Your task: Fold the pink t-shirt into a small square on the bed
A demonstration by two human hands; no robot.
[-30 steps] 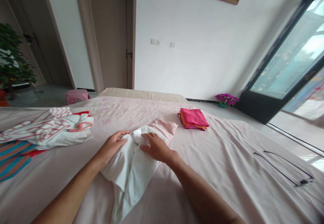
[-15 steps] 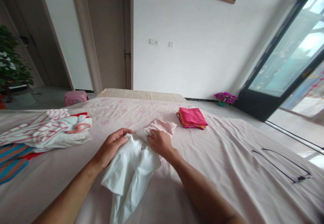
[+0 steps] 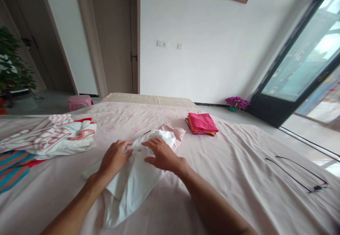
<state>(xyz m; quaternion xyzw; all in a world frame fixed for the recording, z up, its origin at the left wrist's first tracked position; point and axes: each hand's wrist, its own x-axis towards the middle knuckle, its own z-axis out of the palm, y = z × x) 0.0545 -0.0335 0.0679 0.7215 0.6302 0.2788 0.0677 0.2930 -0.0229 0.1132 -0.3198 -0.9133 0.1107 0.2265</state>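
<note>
A white garment (image 3: 135,182) lies loosely on the bedspread in front of me, its lower end spreading toward me. At its far end, a bunched white fold rests against a pale pink piece of cloth (image 3: 176,132); whether the two are one garment I cannot tell. My left hand (image 3: 115,157) rests on the garment's left side, thumb and fingers apart. Across its upper right part lies my right hand (image 3: 159,153), palm down with the fingers spread. Neither hand grips the fabric.
Folded red and orange cloths (image 3: 202,123) are stacked to the right of the garment. Rumpled striped clothes (image 3: 50,135) lie at the left. Black-framed glasses (image 3: 316,188) rest on the bedspread (image 3: 239,178) at the right. Beyond the bed stands a pink stool (image 3: 79,102).
Both hands have released their pinch on the white garment, and the fingers have spread. The garment is laid flatter, with its upper part turned over toward the pink cloth.
</note>
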